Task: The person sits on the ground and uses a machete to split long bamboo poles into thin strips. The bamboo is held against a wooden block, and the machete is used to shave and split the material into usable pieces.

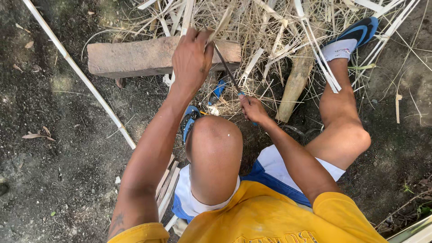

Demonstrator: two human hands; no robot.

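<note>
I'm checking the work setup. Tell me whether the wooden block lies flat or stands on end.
Flat. The wooden block lies lengthwise on the dirt ground, long face up, with the left hand over its right part.

The block (144, 56) lies far from the person, a bit to the left. Behind it and to its right is a big pile of strips and dry stalks (265, 31). The left hand (192, 58) is over the right end of the block and holds a strip (185, 18) that points far. The right hand (253, 109) is nearer, to the right of the left hand, and holds a knife (227, 67) whose blade reaches up to the left hand. A long stick (78, 74) lies on the ground to the left, running from far left to near the knee (213, 135). A thick pole (294, 83) lies right of the right hand. The foot (351, 38) is far right, in the pile.
</note>
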